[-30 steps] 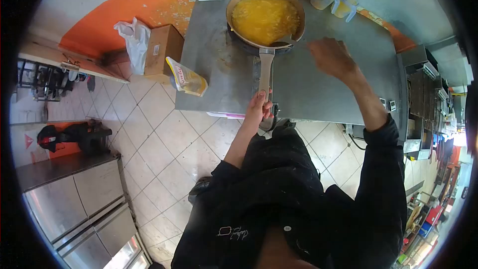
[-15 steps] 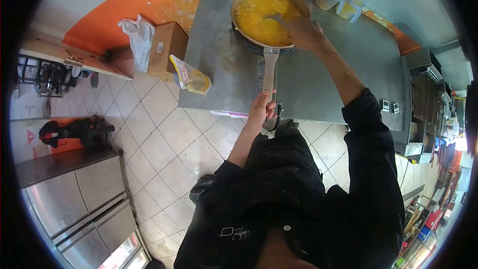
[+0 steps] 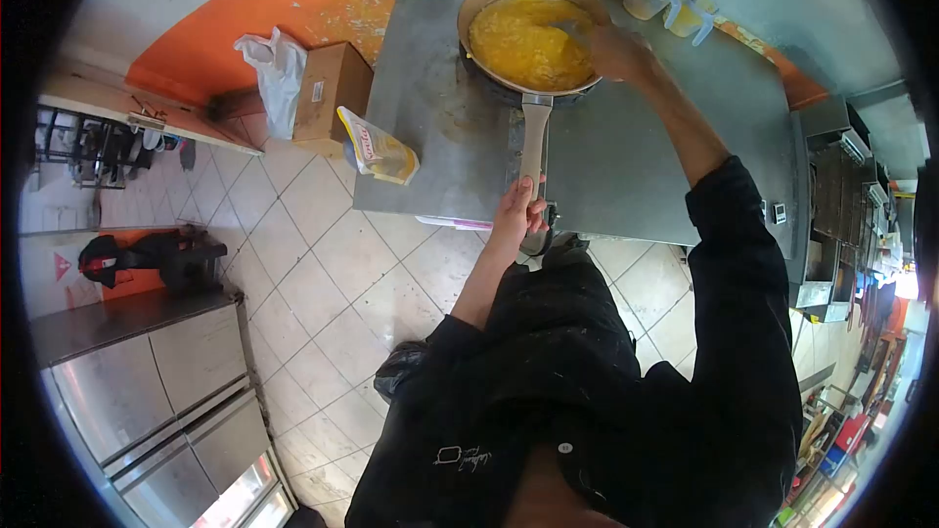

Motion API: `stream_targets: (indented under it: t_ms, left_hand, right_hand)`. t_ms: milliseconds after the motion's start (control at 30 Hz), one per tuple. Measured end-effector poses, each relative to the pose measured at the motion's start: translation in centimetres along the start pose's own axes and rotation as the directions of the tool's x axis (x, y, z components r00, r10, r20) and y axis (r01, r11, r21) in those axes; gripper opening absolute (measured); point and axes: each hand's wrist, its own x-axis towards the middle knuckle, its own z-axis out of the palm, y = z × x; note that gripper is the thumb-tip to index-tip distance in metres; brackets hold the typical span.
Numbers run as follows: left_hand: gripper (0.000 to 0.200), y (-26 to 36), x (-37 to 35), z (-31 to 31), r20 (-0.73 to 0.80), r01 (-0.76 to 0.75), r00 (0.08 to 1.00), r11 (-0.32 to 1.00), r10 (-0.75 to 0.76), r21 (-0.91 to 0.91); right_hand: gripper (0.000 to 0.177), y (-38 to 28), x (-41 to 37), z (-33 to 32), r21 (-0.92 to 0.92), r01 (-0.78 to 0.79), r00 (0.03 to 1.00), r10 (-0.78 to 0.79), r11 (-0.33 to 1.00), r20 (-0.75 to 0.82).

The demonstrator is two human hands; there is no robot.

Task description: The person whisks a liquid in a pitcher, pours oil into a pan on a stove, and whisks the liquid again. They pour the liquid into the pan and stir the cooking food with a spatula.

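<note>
one hand [image 3: 515, 215] grips pan [image 3: 534, 142], bag [image 3: 377, 149] label unreadable

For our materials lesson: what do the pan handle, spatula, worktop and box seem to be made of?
Handle: pale, matte, probably wood or wood-look plastic.
Spatula: grey, too blurred to tell.
Worktop: brushed steel, by its dull grey sheen.
Box: brown, matte cardboard with a white label.

Right hand [image 3: 618, 51] moved over pan [image 3: 534, 132], seemingly stirring.
</note>
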Motion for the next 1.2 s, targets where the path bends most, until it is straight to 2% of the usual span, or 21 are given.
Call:
stream_targets:
  t_ms: [67,167,233,267,333,367,433,467,533,667,733,767,833,967,1067,1167,1200]
  left_hand:
    - [0.053,0.0,0.0,-0.1,0.010,-0.005,1.000,1.000,0.005,-0.004]
    - [0.054,0.0,0.0,-0.2,0.019,-0.002,1.000,1.000,0.002,0.001]
    - [0.054,0.2,0.0,-0.1,0.018,0.002,1.000,1.000,-0.002,0.007]
    - [0.055,0.3,0.0,-0.1,0.015,0.007,1.000,1.000,-0.008,0.014]
    - [0.055,0.4,-0.1,-0.1,0.024,0.003,1.000,1.000,-0.003,0.020]
    - [0.055,0.4,-0.1,-0.1,0.030,-0.001,1.000,1.000,0.000,0.025]
    - [0.055,0.4,0.0,-0.2,0.034,0.006,0.999,1.000,-0.007,0.016]
    - [0.055,0.4,0.0,-0.2,0.034,0.013,0.999,1.000,-0.013,0.007]
    - [0.055,0.3,0.1,-0.3,0.041,0.007,0.999,1.000,-0.007,0.003]
    - [0.054,0.3,0.0,-0.2,0.036,0.005,0.999,1.000,-0.005,0.005]
    - [0.054,0.4,-0.1,0.0,0.030,0.005,1.000,1.000,-0.005,0.010]
    - [0.054,0.5,-0.2,0.0,0.024,0.004,1.000,1.000,-0.004,0.016]
    - [0.053,0.4,-0.1,-0.1,0.027,0.006,1.000,1.000,-0.006,0.016]
    - [0.052,0.2,0.1,-0.3,0.039,0.003,0.999,1.000,-0.003,0.008]
    - [0.052,0.4,-0.1,-0.1,0.026,0.019,0.999,1.000,-0.019,0.001]
    - [0.054,0.3,-0.1,0.2,-0.013,0.004,1.000,1.000,-0.004,0.007]
    - [0.054,0.2,-0.1,0.3,-0.018,0.002,1.000,1.000,-0.002,0.008]
  right_hand:
    - [0.027,0.9,-1.5,-0.4,0.005,-0.047,0.997,0.047,0.999,0.054]
    - [0.018,3.1,-2.8,0.8,-0.008,-0.008,1.000,0.008,1.000,-0.028]
    - [0.016,4.0,-3.7,1.4,0.130,-0.022,0.993,0.036,0.991,-0.109]
    - [0.016,3.7,-4.5,0.5,0.128,-0.025,0.993,0.039,0.991,-0.112]
    - [0.017,3.2,-6.2,-1.5,0.124,-0.048,0.996,0.039,0.991,0.074]
    - [0.017,3.2,-6.7,-1.6,0.123,-0.050,0.997,0.041,0.991,0.072]
    - [0.019,3.5,-7.8,-1.8,0.201,0.003,0.998,0.009,0.980,-0.059]
    - [0.019,3.6,-8.3,-2.0,0.199,0.003,0.998,0.009,0.980,-0.060]
    - [0.018,3.5,-9.3,-2.4,0.105,0.024,0.982,-0.003,0.994,-0.188]
    - [0.016,2.2,-11.8,-4.9,0.000,-0.029,0.989,0.029,1.000,-0.145]
    - [0.013,2.3,-12.0,-4.4,-0.137,0.046,0.951,-0.085,0.990,-0.298]
    - [0.013,2.2,-11.8,-4.4,-0.137,0.046,0.951,-0.085,0.990,-0.298]
    - [0.011,1.8,-10.6,-4.6,-0.236,0.011,0.991,-0.042,0.972,-0.128]
    - [0.011,1.5,-8.0,-3.2,-0.213,-0.033,0.985,-0.004,0.977,-0.175]
    - [0.013,1.9,-4.9,-1.9,-0.146,-0.073,0.989,0.052,0.987,-0.138]
    - [0.013,2.1,-2.3,-0.3,-0.086,-0.086,0.977,0.068,0.993,-0.200]
    - [0.014,2.1,-1.3,0.7,-0.057,-0.080,0.952,0.059,0.995,-0.300]
